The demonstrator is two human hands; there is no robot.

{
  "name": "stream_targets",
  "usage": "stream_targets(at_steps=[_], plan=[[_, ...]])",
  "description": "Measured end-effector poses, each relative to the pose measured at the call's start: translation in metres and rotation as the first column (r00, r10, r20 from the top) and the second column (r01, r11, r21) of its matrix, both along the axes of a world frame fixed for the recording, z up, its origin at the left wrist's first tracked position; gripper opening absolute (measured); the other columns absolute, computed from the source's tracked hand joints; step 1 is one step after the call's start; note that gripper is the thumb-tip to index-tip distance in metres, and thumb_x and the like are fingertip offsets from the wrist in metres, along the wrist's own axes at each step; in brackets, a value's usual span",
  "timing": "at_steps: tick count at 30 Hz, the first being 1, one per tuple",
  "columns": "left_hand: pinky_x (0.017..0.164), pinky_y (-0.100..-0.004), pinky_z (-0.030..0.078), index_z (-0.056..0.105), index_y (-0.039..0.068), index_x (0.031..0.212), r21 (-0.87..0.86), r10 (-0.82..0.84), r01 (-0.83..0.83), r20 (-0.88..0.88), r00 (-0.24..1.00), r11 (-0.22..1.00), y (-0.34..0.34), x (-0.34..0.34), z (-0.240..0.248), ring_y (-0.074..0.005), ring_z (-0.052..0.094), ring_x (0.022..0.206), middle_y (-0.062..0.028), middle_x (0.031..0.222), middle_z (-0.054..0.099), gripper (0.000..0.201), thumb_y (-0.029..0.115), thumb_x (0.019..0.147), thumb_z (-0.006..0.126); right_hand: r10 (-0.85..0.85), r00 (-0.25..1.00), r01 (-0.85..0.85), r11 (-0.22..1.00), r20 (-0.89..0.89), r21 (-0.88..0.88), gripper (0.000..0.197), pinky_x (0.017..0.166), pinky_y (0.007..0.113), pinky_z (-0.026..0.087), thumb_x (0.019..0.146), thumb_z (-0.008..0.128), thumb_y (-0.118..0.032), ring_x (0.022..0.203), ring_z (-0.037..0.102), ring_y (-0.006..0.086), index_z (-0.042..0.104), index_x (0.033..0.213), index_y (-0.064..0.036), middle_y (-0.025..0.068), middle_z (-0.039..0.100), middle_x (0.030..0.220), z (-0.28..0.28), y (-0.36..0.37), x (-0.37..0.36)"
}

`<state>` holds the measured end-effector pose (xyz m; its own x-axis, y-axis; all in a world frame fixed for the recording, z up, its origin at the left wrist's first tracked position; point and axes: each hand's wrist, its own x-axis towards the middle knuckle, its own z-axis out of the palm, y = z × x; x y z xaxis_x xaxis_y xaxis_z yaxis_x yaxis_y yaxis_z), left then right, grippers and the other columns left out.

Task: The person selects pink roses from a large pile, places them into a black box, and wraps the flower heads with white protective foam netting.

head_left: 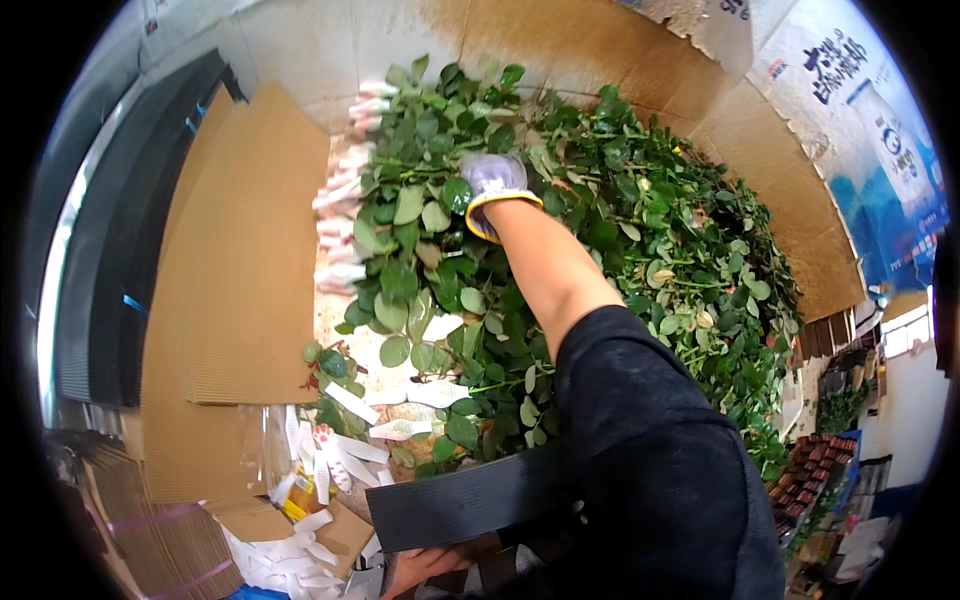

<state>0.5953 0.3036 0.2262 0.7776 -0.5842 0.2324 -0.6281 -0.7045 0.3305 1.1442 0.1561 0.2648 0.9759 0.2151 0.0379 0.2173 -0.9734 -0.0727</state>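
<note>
My right hand (493,178), in a pale glove with a yellow cuff edge, reaches into the far part of a big pile of leafy rose stems (630,210). Its fingers are blurred and partly lost among the leaves, so its grip does not show. White wrapped flower heads (340,250) line the pile's left side, and a few wrapped heads (437,393) lie closer to me. My left hand (435,568) is bare and low in the view, just under the near edge of a black corrugated board (465,500). Most of its fingers are hidden.
Tall brown cardboard sheets (235,270) stand on the left, beside black corrugated panels (120,230). Loose white sleeves (285,560) are heaped at lower left. A stained cardboard wall (580,50) curves behind the pile. A blue and white printed sheet (880,150) hangs at right.
</note>
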Motion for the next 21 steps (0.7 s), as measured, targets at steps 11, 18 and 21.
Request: stream_targets(at_steps=[11,18,21], plan=[[0.058,-0.0314,0.035,0.051,0.015,0.065,-0.155,0.127,-0.126,-0.001,0.992,0.980,-0.028,0.037,0.062,-0.0178,0.053,0.062,-0.0004,0.065,0.049,0.020,0.019,0.068,0.070,0.323,0.785,-0.397,0.917,0.528,0.029,0.016,0.083,0.042,0.045,0.080,0.053,-0.016,0.081,0.065,0.0277,0.064,0.089,-0.0098,0.0112,0.067,0.085,0.169,-0.030,-0.161],[0.066,-0.0336,0.043,0.058,0.008,0.075,-0.204,0.173,-0.213,-0.194,0.966,0.956,-0.031,0.035,0.085,-0.0227,0.059,0.074,-0.0037,0.080,0.062,0.014,0.012,0.072,0.070,0.312,0.928,-0.280,0.945,0.205,-0.170,0.044,0.113,0.054,0.007,0.088,0.043,-0.024,0.131,0.039,0.0298,0.049,0.132,-0.0166,0.0100,0.047,0.138,-0.023,-0.085,-0.190],[0.068,-0.0328,0.047,0.062,0.007,0.080,-0.320,0.204,-0.271,-0.227,0.952,0.908,-0.024,0.024,0.089,-0.0225,0.062,0.078,-0.0042,0.084,0.065,0.013,0.005,0.071,0.071,0.256,0.962,-0.269,0.945,-0.090,-0.187,0.048,0.109,0.058,0.018,0.092,0.040,-0.022,0.131,0.039,0.0319,0.039,0.139,-0.0176,0.0101,0.036,0.146,0.044,-0.059,-0.191]])
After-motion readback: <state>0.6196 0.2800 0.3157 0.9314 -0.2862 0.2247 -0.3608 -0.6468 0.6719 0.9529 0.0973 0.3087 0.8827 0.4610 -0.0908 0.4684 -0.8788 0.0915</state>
